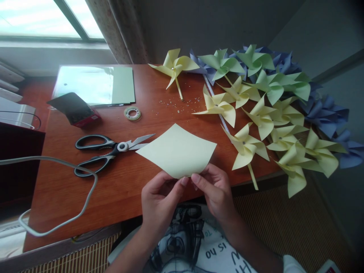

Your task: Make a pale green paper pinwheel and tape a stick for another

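Observation:
A pale yellow sheet of paper point(178, 149) is held up in front of me, one corner pointing away and the near edge curled at my fingers. My left hand point(160, 195) pinches that near edge between thumb and fingers. Close beside it, my right hand point(214, 189) pinches the same edge with its thumb on top. The fingers under the paper are partly hidden. Just left of the sheet lies a pair of scissors point(113, 149) with black and grey handles, its blades apart and their tips close to the paper.
Several yellow pinwheels point(244, 146), green pinwheels point(222, 63) and blue pinwheels point(327, 113) crowd the table's right side. A tape roll point(132, 113), an opened small box point(82, 112) and a stack of paper sheets point(123, 85) lie at left. A white cable point(91, 193) crosses the left edge.

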### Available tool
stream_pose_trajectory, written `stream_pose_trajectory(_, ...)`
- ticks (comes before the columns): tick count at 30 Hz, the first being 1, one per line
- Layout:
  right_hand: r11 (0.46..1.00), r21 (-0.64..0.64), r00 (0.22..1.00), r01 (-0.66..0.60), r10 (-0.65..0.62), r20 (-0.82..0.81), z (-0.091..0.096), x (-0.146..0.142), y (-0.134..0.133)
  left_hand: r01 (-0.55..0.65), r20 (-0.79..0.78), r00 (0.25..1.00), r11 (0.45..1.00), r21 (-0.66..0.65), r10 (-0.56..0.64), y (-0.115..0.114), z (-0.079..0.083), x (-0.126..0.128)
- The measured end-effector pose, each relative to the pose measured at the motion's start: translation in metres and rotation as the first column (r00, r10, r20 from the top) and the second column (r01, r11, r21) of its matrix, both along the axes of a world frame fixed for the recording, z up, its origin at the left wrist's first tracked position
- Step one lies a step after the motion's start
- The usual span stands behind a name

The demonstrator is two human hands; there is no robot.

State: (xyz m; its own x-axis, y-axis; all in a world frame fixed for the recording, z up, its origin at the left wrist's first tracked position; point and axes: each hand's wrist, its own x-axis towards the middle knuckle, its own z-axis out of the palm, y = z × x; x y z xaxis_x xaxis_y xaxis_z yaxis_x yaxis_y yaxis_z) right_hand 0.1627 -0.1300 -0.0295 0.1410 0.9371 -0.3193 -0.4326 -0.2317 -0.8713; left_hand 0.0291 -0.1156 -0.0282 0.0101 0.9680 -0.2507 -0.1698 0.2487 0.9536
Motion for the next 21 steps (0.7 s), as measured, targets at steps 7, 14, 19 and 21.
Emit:
stream_pose_trajectory(7,0.999,0.023,0.996,0.040,-0.042,0.078,-0.0017,-0.0045,0.0004,-0.033,0.018,0.999,0.999,-0.026,0.034,0.0005,-0.0021,-0.0002)
stream_pose_trajectory(14,0.999,0.036,0.994,0.025,-0.028,0.109,-0.0016,-0.0039,-0.0011,-0.058,-0.015,0.998,0.998,-0.017,0.058,-0.0028,-0.0060,-0.0010)
stream_pose_trajectory(19,0.999,0.053,0.997,0.014,-0.018,0.080,0.0036,-0.0058,0.0005,-0.050,-0.014,0.999,0.999,-0.011,0.050,-0.0052,-0.0090,-0.0019)
stream_pose_trajectory(21,0.998,0.059,0.997,0.013,-0.017,0.079,0.0040,-0.0071,0.0006,-0.052,0.010,0.999,0.999,-0.015,0.052,-0.0051,-0.0090,-0.0018)
